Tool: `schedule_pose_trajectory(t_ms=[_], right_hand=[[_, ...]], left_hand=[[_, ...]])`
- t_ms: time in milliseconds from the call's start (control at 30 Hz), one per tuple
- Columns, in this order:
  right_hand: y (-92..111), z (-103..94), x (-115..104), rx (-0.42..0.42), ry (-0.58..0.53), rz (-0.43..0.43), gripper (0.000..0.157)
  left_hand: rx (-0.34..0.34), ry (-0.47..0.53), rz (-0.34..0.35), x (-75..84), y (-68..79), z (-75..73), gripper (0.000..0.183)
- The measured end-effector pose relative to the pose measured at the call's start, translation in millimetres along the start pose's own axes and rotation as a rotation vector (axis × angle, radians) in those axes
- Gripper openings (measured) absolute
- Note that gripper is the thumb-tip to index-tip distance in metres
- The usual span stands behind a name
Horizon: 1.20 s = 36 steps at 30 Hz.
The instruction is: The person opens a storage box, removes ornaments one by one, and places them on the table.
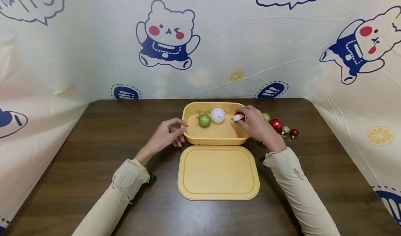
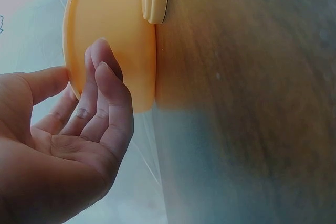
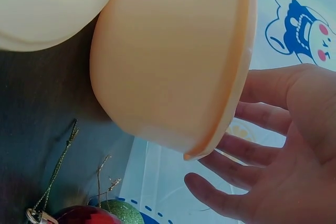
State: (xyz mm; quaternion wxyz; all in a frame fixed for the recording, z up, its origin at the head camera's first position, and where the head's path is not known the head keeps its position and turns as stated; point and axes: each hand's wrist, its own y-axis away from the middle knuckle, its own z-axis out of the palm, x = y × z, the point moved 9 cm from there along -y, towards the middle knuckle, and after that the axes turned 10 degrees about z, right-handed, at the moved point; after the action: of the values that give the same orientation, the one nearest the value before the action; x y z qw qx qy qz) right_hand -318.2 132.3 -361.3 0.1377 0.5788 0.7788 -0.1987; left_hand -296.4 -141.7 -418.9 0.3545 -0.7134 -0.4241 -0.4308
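A yellow plastic box (image 1: 216,141) stands on the table, holding a green glitter Christmas ball (image 1: 204,120) and a white Christmas ball (image 1: 218,115). Over the box's right end, my right hand (image 1: 258,124) pinches a red and white Christmas ball (image 1: 239,117) between thumb and fingers. In the right wrist view the box wall hides that ball, and the right hand (image 3: 262,140) reaches over the rim. At the box's left end my left hand (image 1: 167,133) touches the rim. The left wrist view shows the left hand (image 2: 89,124) with loosely bent fingers beside the wall.
The yellow lid (image 1: 218,173) lies flat in front of the box. Right of the box lie more balls: a shiny red one (image 1: 276,125), a green one (image 1: 266,116), a small gold one (image 1: 285,129) and a small dark red one (image 1: 294,133). A printed cloth hangs behind the table.
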Motion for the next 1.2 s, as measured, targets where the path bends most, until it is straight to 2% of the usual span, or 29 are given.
schedule_pose_trajectory(t_ms=[667, 933, 1200], right_hand=[[4, -8.8, -2, 0.011, -0.017, 0.004, 0.035], [17, -19.0, -1, 0.03, -0.037, 0.002, 0.037], [30, -31.1, -4, 0.067, -0.049, -0.056, 0.037]], left_hand=[[0.004, 0.018, 0.006, -2.2, -1.4, 0.2, 0.029], [0.001, 0.015, -0.001, -1.4, -0.7, 0.7, 0.029], [0.005, 0.029, -0.003, -2.3, -0.9, 1.0, 0.027]])
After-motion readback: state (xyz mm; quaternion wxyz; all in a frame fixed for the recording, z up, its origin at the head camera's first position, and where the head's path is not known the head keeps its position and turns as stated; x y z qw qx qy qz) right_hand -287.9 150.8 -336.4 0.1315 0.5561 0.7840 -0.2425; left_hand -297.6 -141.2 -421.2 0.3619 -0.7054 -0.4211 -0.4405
